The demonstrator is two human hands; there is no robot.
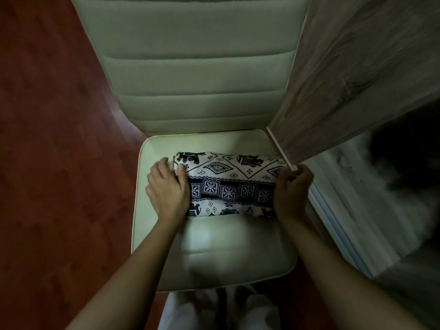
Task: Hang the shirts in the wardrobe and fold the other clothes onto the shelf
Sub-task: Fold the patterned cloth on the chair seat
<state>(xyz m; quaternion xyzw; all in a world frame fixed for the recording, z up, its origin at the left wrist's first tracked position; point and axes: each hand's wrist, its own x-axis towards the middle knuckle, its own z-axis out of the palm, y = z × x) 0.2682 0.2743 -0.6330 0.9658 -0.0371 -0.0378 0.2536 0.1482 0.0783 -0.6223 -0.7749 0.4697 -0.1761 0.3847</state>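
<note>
Folded elephant-print cloth (228, 184) lies across the cream chair seat (214, 246), toward the backrest. Left hand (166, 189) grips its left end: thumb on top, fingers curled at the edge. Right hand (291, 189) grips the right end, fingers curled round it, just beside the wood-grain wardrobe door (345, 79).
</note>
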